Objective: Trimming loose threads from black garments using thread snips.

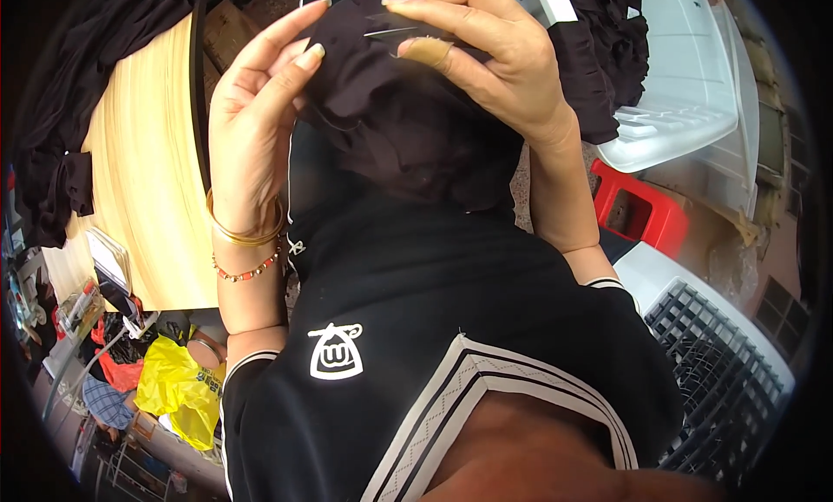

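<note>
A thin shiny sewing needle (390, 32) lies between the thumb and index finger of my right hand (499, 55), pointing left. A tan wrap (427, 52) covers that thumb's tip. Facing it, my left hand (265, 90) has its thumb and index fingertips apart, with the other fingers loosely curled. Nothing can be made out between them. Bunched dark brown cloth (390, 129) sits on my lap beneath both hands; whether the left fingers touch it is unclear. Any thread on the needle is too fine to see.
Left of me is a light wood table (143, 172) with dark cloth (61, 129) over its far side. A yellow plastic bag (180, 389) lies below. To the right are a white plastic chair (677, 124) draped with dark cloth, a red stool (664, 220) and a dark lattice basket (707, 363).
</note>
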Tool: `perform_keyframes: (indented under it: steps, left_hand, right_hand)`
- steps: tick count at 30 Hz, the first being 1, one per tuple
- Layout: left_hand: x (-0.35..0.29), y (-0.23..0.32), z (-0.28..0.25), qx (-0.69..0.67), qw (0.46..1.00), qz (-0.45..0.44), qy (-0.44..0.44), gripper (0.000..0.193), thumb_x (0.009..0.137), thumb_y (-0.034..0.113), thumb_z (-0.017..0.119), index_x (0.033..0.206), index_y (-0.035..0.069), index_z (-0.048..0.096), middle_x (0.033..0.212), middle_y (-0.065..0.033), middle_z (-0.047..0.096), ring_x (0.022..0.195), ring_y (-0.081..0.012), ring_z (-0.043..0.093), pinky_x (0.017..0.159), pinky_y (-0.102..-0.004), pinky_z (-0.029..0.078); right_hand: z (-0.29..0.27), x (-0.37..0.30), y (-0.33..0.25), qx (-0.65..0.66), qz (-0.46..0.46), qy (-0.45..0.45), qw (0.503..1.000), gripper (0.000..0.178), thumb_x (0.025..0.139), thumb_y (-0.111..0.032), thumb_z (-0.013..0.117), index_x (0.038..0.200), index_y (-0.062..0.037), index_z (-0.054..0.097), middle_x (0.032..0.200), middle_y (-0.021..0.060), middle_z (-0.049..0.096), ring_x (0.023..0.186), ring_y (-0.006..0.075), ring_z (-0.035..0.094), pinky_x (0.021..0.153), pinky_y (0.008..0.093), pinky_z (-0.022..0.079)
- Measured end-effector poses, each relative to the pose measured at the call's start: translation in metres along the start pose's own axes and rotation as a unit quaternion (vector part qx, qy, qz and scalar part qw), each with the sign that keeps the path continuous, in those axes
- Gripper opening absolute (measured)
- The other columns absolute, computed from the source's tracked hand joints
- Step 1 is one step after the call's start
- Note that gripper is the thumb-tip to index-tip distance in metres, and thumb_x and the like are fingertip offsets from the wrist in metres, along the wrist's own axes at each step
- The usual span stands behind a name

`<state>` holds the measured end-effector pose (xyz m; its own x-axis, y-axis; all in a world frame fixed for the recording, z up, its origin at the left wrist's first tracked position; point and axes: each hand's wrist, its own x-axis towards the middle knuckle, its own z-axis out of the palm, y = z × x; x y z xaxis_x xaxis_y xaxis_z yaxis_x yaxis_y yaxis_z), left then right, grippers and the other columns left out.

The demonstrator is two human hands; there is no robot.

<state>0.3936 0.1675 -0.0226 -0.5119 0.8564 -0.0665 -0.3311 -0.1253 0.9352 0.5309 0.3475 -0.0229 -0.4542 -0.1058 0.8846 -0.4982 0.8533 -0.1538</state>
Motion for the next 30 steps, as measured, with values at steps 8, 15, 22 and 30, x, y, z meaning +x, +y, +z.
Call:
perform_keyframes:
  steps: [8, 15, 22, 30]
  left_hand:
    - [0.0, 0.007, 0.012, 0.095, 0.988, 0.099, -0.076, 0.043, 0.096, 0.0, 0.052, 0.139, -0.003, 0.043, 0.118, -0.0073, 0.064, 0.104, -0.008, 0.06, 0.094, -0.0201, 0.044]
    - [0.003, 0.008, 0.021, 0.113, 0.981, 0.144, -0.064, 0.044, 0.095, -0.001, 0.052, 0.138, -0.004, 0.043, 0.126, -0.0093, 0.059, 0.106, -0.009, 0.06, 0.096, -0.0219, 0.044]
    - [0.005, 0.005, 0.014, 0.123, 0.98, 0.128, -0.094, 0.044, 0.096, 0.0, 0.053, 0.138, -0.004, 0.043, 0.113, -0.0095, 0.066, 0.106, -0.0094, 0.06, 0.094, -0.0216, 0.044]
    - [0.007, 0.003, 0.025, -0.014, 0.995, 0.049, -0.09, 0.045, 0.093, -0.002, 0.055, 0.137, -0.003, 0.045, 0.115, -0.0078, 0.065, 0.104, -0.0076, 0.059, 0.095, -0.0214, 0.044]
  right_hand:
    - [-0.002, 0.003, 0.001, -0.037, -0.01, -0.03, 0.999, 0.031, 0.079, -0.008, 0.076, 0.107, 0.0019, 0.068, 0.086, 0.0114, 0.061, 0.075, 0.0238, 0.06, 0.067, 0.0305, 0.049]
    - [-0.002, 0.01, 0.002, -0.033, -0.031, -0.035, 0.998, 0.029, 0.079, -0.007, 0.076, 0.106, 0.0019, 0.068, 0.085, 0.011, 0.061, 0.075, 0.0233, 0.06, 0.066, 0.0306, 0.049]
    - [-0.004, 0.011, -0.003, -0.019, -0.053, -0.02, 0.998, 0.029, 0.078, -0.006, 0.076, 0.106, 0.0015, 0.069, 0.082, 0.0112, 0.061, 0.074, 0.0239, 0.061, 0.065, 0.0304, 0.048]
    - [-0.003, -0.005, -0.029, 0.209, 0.493, -0.004, 0.845, 0.031, 0.083, -0.019, 0.077, 0.108, -0.0019, 0.069, 0.077, -0.0044, 0.055, 0.068, 0.0014, 0.049, 0.057, 0.0183, 0.038]
